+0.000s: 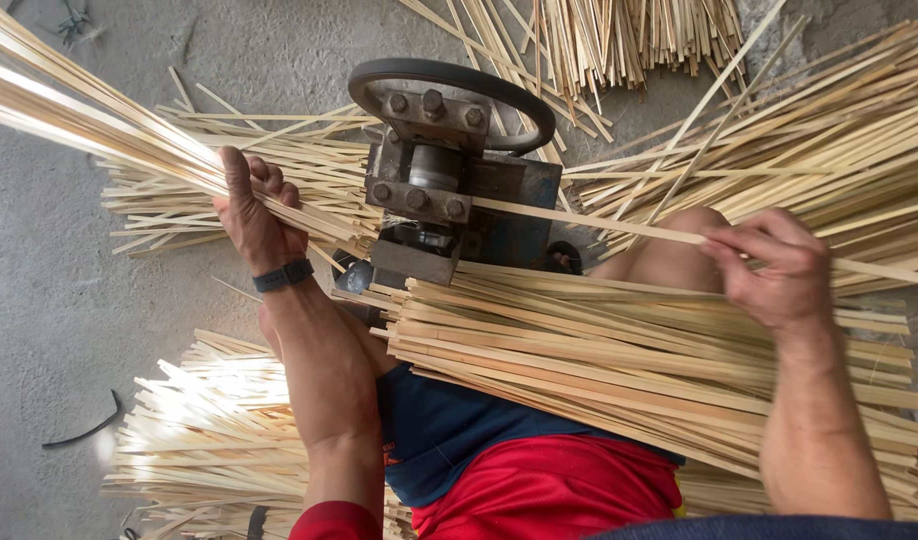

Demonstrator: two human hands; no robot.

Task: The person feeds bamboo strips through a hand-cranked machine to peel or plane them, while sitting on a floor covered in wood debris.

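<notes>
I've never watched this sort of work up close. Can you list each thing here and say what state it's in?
Left hand: closed around a bundle of strips.
Bundle of strips: held up, slanting toward the machine.
Right hand: pinching a single strip.
Single strip: straight, running from the machine to the right hand.
Machine: on the floor, strip in it.
Stack of strips: lying across the person's lap.
Loose strips: piled on the floor.
</notes>
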